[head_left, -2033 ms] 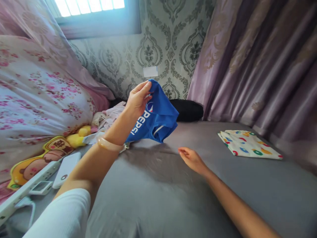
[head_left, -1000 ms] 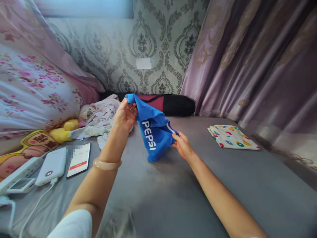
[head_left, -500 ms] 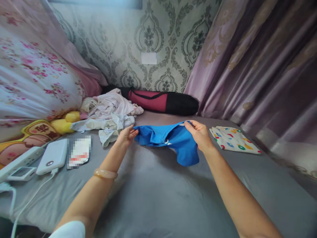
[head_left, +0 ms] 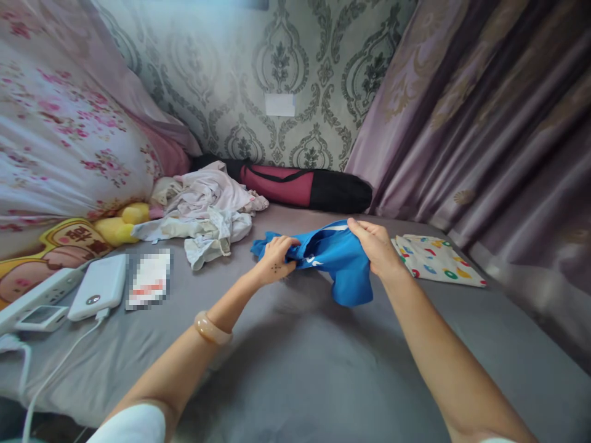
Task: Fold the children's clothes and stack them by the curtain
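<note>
A blue garment, its exact kind not plain, is bunched between my hands above the grey sheet; this blue garment (head_left: 349,271) has a small white print and a white patch at its upper edge. My left hand (head_left: 277,258), with a bangle (head_left: 212,328) on the wrist, is closed around the gathered middle. Some blue cloth sticks out beyond it to the left. At the upper right edge my right hand (head_left: 372,246) pinches the cloth between thumb and fingers. Below that hand a flap of the garment hangs down.
A folded patterned cloth (head_left: 441,261) lies at the right. Crumpled pale clothes (head_left: 207,203) lie back left, before a red and black bag (head_left: 286,186) along the wall. At left are a power bank (head_left: 99,288), a power strip (head_left: 44,298) and a cable (head_left: 64,363).
My left hand has moved right, from the garment's left end to its middle, and its fingers have closed on the cloth. The right hand keeps its hold, nearly in place.
</note>
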Motion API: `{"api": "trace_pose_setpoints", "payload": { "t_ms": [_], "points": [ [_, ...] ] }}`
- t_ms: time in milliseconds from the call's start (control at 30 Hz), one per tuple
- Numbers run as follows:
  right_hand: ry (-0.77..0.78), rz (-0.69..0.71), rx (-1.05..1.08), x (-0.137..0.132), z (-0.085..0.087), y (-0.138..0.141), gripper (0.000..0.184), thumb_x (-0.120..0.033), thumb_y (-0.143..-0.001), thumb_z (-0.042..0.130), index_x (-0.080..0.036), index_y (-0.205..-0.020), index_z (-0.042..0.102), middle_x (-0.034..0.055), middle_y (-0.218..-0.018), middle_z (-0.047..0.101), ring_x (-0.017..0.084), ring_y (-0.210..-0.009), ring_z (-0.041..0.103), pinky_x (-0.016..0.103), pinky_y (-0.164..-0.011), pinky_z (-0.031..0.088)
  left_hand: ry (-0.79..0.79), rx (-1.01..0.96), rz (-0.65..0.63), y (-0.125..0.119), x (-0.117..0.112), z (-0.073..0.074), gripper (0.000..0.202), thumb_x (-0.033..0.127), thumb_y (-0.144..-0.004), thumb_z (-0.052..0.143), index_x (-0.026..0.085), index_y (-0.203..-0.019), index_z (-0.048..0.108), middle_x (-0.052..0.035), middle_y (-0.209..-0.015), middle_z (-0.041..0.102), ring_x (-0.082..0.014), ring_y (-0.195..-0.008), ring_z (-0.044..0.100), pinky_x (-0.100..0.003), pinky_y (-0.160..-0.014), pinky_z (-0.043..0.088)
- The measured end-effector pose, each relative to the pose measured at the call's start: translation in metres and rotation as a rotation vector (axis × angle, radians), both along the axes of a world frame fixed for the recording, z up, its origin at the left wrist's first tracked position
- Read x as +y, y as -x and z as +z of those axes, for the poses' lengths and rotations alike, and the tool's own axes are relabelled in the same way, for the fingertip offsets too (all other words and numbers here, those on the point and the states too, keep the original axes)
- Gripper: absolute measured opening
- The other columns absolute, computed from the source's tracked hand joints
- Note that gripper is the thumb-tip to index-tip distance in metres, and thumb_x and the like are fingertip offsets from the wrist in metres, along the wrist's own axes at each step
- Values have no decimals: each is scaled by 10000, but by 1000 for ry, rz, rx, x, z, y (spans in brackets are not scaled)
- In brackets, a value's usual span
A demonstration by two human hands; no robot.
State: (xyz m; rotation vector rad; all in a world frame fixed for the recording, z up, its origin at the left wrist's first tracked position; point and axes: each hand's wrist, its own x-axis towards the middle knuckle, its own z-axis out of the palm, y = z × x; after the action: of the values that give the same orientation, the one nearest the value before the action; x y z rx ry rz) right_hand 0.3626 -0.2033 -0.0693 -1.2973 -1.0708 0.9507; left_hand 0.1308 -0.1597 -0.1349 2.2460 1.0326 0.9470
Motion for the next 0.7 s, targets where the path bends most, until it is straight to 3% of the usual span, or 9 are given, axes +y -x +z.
{"api": "trace_pose_setpoints", "payload": {
  "t_ms": [133, 233, 367, 500, 600, 700],
  "points": [
    [46, 19, 48, -3, 4, -8, 414, -580, -607, 771, -197, -650, 620, -37, -493, 560, 105, -432, 475, 234, -427, 390, 104, -97, -43, 2, 18, -1, 119, 283, -718, 642, 230, -819, 678, -35, -845, 676, -234, -860, 588, -350, -820, 445],
    [105, 89, 68, -7, 14, -21, 389, -525, -590, 806, -187, -723, 667, -9, -577, 636, 129, -492, 555, 262, -491, 470, 287, -259, -139, 11, 32, 14, 202, 376, -745, 657, 196, -821, 705, -25, -761, 678, -184, -730, 599, -283, -698, 463],
    [131, 318, -12, -15, 34, -45, 411, -411, -614, 823, -195, -943, 705, 32, -806, 723, 176, -730, 665, 316, -707, 549, 417, -419, -178, 23, 48, 45, 301, 429, -690, 739, 173, -849, 725, -38, -784, 700, -152, -694, 618, -245, -664, 484],
    [130, 496, -254, -21, 55, -64, 468, -334, -630, 813, -204, -1065, 696, 36, -1003, 724, 186, -965, 652, 320, -896, 517, 497, -453, -145, 28, 58, 81, 400, 469, -634, 785, 165, -886, 719, -37, -777, 708, -151, -659, 632, -254, -635, 511],
    [186, 491, -391, -23, 68, -74, 440, -356, -623, 809, -188, -1019, 718, 40, -942, 735, 197, -890, 668, 341, -871, 529, 455, -392, -105, 29, 62, 108, 409, 471, -597, 810, 151, -833, 719, -32, -734, 700, -144, -632, 621, -240, -593, 502],
    [208, 358, -504, -19, 81, -84, 359, -398, -601, 816, -187, -881, 741, 40, -814, 736, 199, -738, 669, 332, -737, 550, 416, -325, -114, 30, 65, 133, 379, 457, -583, 817, 157, -796, 723, -31, -722, 701, -149, -632, 624, -248, -592, 506]
  ]
}}
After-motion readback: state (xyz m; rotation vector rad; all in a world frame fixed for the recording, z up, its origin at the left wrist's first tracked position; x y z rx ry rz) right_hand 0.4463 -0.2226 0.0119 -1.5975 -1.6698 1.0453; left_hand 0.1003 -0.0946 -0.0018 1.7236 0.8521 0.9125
